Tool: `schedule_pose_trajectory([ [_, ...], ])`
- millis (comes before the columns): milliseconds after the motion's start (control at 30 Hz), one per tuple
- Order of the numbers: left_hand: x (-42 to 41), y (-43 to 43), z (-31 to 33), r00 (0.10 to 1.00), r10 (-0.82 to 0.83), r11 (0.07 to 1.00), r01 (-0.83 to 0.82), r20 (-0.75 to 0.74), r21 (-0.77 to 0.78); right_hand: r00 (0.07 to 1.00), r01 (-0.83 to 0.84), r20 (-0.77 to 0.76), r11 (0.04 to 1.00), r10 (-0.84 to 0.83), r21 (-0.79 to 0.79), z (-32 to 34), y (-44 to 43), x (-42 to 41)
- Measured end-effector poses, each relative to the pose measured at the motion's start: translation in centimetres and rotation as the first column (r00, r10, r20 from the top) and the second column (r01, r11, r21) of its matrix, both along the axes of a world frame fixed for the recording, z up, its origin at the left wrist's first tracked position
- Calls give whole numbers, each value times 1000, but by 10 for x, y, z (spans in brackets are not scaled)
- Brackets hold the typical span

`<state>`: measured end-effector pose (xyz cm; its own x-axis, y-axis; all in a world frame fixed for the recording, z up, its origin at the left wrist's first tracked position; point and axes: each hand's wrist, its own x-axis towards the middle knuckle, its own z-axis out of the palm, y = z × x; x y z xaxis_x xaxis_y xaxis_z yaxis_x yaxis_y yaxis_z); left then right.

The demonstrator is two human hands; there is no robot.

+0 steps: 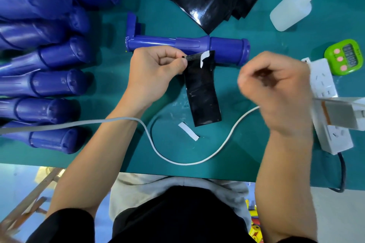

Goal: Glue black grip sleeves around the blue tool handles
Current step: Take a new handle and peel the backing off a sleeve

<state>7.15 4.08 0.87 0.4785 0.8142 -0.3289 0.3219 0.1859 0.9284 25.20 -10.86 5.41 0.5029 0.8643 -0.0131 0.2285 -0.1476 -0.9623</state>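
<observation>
Blurred right hand point(276, 89) centre-right: fingers curled, grip contents unreadable; left hand point(156, 69) grip pinches top corner of glossy black rectangular film sleeve point(203, 94), white paper liner point(204, 58) curling off. Smooth blue moulded-plastic tool handle point(197, 44) lies just behind, on teal desk point(256, 31).

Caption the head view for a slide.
Left hand pinches a black grip sleeve, white backing strip partly peeled, its top edge overlapping a blue tool handle; right hand blurred.

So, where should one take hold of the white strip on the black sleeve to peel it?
Probably its curled end, from the right: the white strip lifts off the black sleeve there, and the left hand pinches the sleeve's left corner.
</observation>
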Motion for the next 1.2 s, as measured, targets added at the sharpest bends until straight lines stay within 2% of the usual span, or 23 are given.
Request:
schedule_pose_trajectory([
  [67,-1,0,1,1000,0,1000,0,10,2,977,45,213,993,-21,-106,-5,3,-23],
  [133,-1,0,1,1000,1,1000,-1,30,-5,914,159,398,971,-76,-179,-13,12,-48],
  [233,-1,-2,1,999,-9,1000,10,44,-21,847,250,507,961,-159,-117,-21,24,-64],
  [333,-3,0,0,997,-41,999,43,60,-25,863,276,435,961,-254,13,-27,27,-60],
  [433,-4,2,0,992,-92,994,96,87,-44,877,373,316,927,-361,23,-31,24,-45],
  [600,-9,7,3,976,-159,985,168,150,-50,819,536,237,844,-522,6,-28,25,-30],
  [700,-8,8,3,976,-158,985,167,148,-52,792,572,201,816,-577,89,-24,19,-21],
  [767,-7,9,1,982,-136,989,143,127,-44,865,434,204,888,-458,151,-19,8,-14],
  [833,-7,11,0,986,-120,992,124,115,-31,966,123,212,984,-149,128,-13,-2,-15],
  [867,-7,11,0,988,-110,993,113,107,-18,982,-44,186,996,30,72,-12,-6,-19],
  [933,-6,9,-2,992,-91,996,90,88,19,947,-297,92,947,308,-122,-13,-8,-32],
  [967,-6,9,-3,993,-84,996,81,80,35,914,-369,81,898,398,-241,-16,-8,-39],
  [1067,-6,9,-4,993,-96,994,92,61,65,797,-416,180,741,576,-527,-24,-9,-54],
  [1133,-6,10,-5,989,-142,988,139,34,65,800,-396,171,721,575,-569,-20,-11,-50],
  [1200,-7,10,-6,985,-170,983,170,-12,66,837,-402,112,740,536,-539,-11,-15,-37],
])
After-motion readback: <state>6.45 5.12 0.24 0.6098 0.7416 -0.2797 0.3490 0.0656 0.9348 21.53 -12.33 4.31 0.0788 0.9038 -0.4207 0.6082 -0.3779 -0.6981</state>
